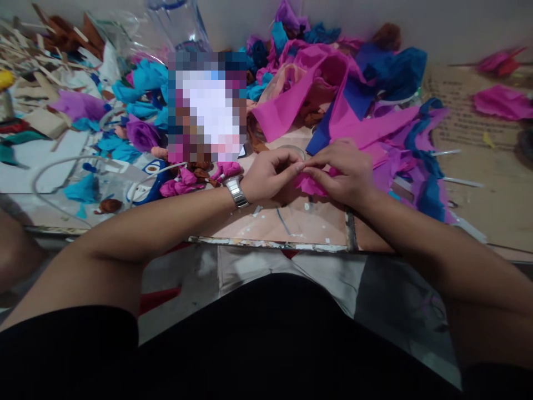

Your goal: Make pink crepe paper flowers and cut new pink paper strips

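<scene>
Nearest my camera, a black shirt [291, 339] fills the bottom of my view, with the worn table edge [266, 243] past it. Above the tabletop I watch 2 bare hands meet. The left hand [266, 175], a silver watch [237, 193] at its wrist, and the right hand [347, 169] both have thumb and fingers pinched tight on a crumpled pink piece [313, 188], which shows mostly below the right fingers; I can't tell each fingertip's exact hold. Beyond them lies a long pink strip [306, 89] beside a blue strip [322, 135]. Farther back, at left, stands a clear plastic container [179, 25].
</scene>
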`<state>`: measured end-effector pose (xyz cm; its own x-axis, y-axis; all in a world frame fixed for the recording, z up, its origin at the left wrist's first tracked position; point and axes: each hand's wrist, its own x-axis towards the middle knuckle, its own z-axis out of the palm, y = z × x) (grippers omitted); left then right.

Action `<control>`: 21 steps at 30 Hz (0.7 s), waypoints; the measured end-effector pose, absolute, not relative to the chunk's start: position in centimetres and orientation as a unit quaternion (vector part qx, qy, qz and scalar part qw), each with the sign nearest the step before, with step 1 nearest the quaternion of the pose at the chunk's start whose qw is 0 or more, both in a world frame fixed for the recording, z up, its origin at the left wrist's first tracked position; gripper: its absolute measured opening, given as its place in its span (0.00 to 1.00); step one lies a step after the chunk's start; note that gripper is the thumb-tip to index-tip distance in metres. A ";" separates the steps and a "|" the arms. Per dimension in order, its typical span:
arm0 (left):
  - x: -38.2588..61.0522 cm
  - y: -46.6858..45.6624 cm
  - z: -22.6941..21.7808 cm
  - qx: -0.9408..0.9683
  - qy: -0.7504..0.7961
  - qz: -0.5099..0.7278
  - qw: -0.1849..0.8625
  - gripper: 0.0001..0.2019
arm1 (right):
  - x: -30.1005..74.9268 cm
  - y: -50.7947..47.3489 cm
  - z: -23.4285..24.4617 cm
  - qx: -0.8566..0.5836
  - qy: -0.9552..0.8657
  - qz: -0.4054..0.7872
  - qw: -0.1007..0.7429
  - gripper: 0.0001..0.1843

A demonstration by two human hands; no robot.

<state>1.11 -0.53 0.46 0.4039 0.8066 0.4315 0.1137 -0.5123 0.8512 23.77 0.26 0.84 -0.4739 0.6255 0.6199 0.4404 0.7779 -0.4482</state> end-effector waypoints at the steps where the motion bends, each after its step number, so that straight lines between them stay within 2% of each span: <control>1: 1.1 -0.5 0.5 0.743 0.311 0.451 0.384 0.26 | 23.8 0.3 0.8 -0.312 -0.850 0.118 0.408 0.14; 9: 1.1 -0.6 0.2 0.746 0.306 0.453 0.379 0.23 | 23.7 0.2 1.0 -0.294 -0.853 0.097 0.420 0.14; 21: 1.0 -0.6 -0.1 0.740 0.296 0.483 0.363 0.22 | 24.0 0.3 1.1 -0.328 -0.860 0.074 0.384 0.17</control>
<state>0.99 -0.57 -0.06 0.3590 0.7880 0.5001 0.0873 -0.5618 0.8226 23.99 0.35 1.10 -0.4903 0.6212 0.6113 0.5070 0.7738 -0.3796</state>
